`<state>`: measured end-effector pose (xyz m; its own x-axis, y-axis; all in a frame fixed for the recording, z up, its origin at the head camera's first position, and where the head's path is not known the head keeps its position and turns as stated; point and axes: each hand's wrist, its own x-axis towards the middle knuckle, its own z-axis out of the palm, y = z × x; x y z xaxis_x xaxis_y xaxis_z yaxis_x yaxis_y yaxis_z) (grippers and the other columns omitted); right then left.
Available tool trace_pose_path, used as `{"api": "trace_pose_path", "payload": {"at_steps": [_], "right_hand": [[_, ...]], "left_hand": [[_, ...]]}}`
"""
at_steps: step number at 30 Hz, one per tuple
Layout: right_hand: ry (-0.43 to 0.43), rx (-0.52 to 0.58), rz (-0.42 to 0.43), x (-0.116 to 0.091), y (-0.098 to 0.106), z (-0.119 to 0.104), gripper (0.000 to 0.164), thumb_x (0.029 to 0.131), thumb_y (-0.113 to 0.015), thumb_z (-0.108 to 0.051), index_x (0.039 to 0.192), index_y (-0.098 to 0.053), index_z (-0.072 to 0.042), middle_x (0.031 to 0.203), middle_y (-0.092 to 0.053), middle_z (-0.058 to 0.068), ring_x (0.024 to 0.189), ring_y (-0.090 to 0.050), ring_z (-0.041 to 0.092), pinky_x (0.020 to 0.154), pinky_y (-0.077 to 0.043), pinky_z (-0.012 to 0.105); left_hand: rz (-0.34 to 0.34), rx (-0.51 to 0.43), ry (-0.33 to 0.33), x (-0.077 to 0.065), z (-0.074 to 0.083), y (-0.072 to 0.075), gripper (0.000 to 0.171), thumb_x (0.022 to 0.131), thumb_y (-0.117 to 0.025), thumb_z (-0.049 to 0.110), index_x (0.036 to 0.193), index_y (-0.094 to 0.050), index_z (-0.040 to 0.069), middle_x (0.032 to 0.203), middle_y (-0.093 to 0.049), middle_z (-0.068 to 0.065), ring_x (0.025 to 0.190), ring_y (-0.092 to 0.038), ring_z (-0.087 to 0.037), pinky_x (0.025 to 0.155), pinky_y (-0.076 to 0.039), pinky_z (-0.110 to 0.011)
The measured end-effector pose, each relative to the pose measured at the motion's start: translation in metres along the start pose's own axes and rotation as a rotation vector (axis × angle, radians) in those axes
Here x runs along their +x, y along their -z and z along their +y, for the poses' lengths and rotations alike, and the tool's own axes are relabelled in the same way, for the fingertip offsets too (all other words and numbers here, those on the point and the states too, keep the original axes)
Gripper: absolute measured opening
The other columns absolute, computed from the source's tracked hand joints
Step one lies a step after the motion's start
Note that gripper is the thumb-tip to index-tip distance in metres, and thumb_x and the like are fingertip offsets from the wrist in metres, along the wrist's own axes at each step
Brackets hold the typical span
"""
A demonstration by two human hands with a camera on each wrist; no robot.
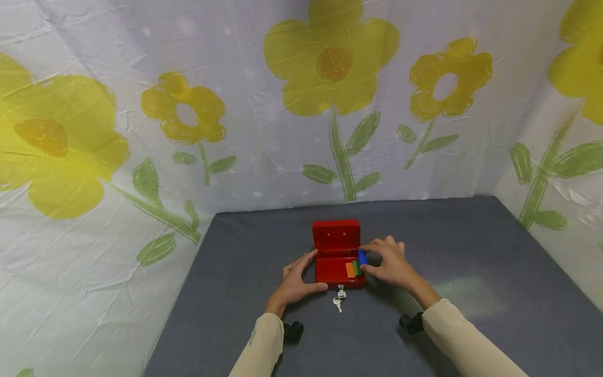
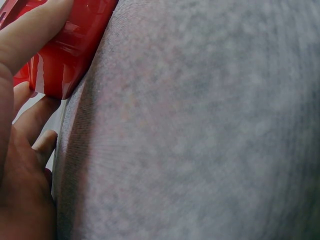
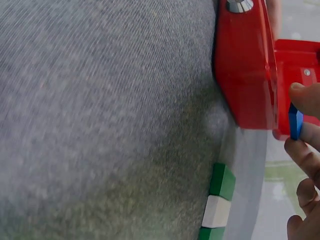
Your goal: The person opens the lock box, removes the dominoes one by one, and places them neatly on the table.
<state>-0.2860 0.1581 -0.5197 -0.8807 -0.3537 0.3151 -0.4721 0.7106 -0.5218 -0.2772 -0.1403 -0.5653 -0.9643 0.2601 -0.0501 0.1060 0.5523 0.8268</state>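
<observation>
A small red cash box (image 1: 328, 269) stands with its lid (image 1: 336, 236) raised at the back. My left hand (image 1: 295, 283) holds its left side, thumb at the front corner and fingertips near the hinge. In the left wrist view, the thumb lies across the red box wall (image 2: 75, 45). Between thumb and fingers, my right hand (image 1: 391, 264) pinches a flat blue block (image 1: 362, 257) over the box's right rim. Inside, at the right, lie an orange block (image 1: 350, 269) and a green block (image 1: 356, 267). Keys (image 1: 340, 299) hang from the front lock.
In the right wrist view, a green block (image 3: 222, 181) and a white block (image 3: 216, 211) line up beside the box, with more green below. The dark grey tabletop (image 1: 245, 251) reaches a flower-printed cloth (image 1: 264, 173) at the back.
</observation>
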Motion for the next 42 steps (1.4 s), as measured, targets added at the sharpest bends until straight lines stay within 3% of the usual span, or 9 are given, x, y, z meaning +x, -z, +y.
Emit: {"api": "trace_pose_path", "payload": {"at_steps": [18,42], "right_hand": [[-0.005,-0.014,0.039,-0.013,0.008,0.016,0.044,0.081,-0.086,-0.021,0.122,-0.074,-0.011,0.110,-0.071,0.004,0.090,-0.043,0.018,0.076,-0.017,0.040],[-0.036,-0.025,0.057,-0.032,0.018,0.037,0.044,0.082,-0.083,-0.019,0.123,-0.072,-0.007,0.113,-0.070,0.009,0.089,-0.041,0.019,0.075,-0.015,0.039]], "left_hand": [[-0.011,-0.014,-0.035,0.001,-0.004,0.000,0.097,0.074,-0.087,0.049,0.156,-0.036,0.041,0.165,-0.038,0.001,0.154,-0.019,-0.029,0.116,-0.023,-0.062],[-0.006,-0.020,-0.030,-0.001,-0.002,0.000,0.095,0.075,-0.086,0.050,0.156,-0.037,0.041,0.164,-0.038,0.000,0.153,-0.019,-0.031,0.115,-0.023,-0.063]]}}
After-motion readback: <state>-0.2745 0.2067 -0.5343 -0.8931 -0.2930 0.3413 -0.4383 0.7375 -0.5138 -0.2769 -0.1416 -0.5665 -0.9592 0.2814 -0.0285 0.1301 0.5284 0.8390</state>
